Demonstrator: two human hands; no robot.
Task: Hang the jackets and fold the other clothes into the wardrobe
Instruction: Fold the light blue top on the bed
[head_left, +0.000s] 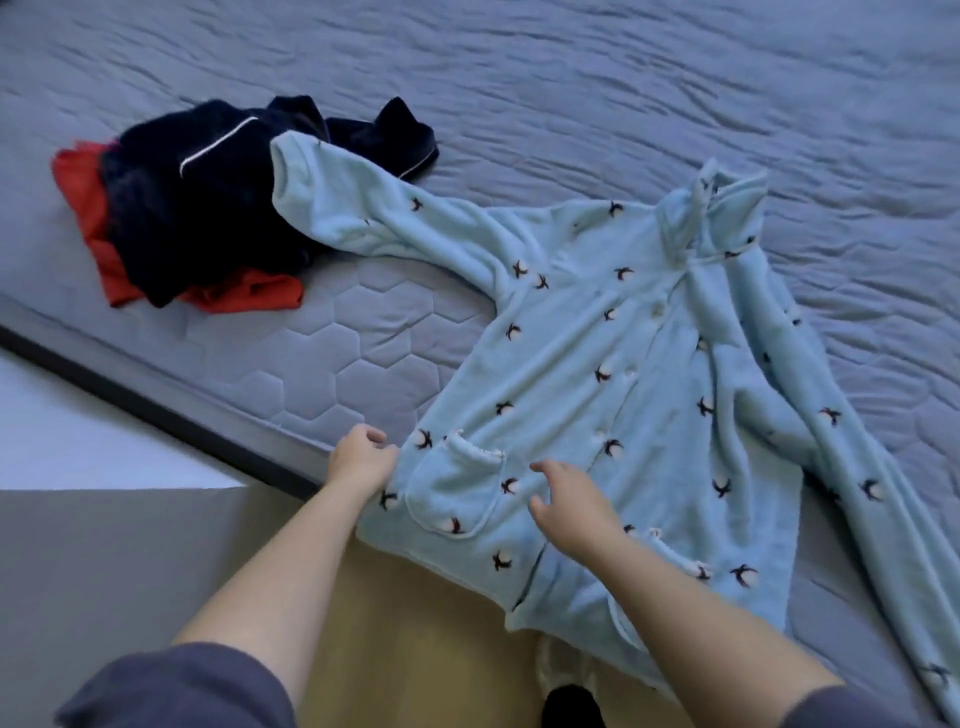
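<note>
- Two bare forearms enter my view from the lower edge, each ending in a grey sleeve (176, 686).
- Left hand (363, 457): fingers curled, pinching the left edge of the pale blue fleece top (597, 364) beside its patch pocket (452, 488).
- Right hand (566, 501): fingers spread and relaxed over the top's lower front, just right of that pocket. I cannot tell whether they touch.
- The top lies face up across the centre and right of the frame on the grey quilted mattress (270, 374). Its hem overhangs the near edge, and one arm reaches toward the upper left.
- Upper left: a navy garment (208, 197) is heaped on a red garment (78, 187), and the top's cuff lies against the navy one.
</note>
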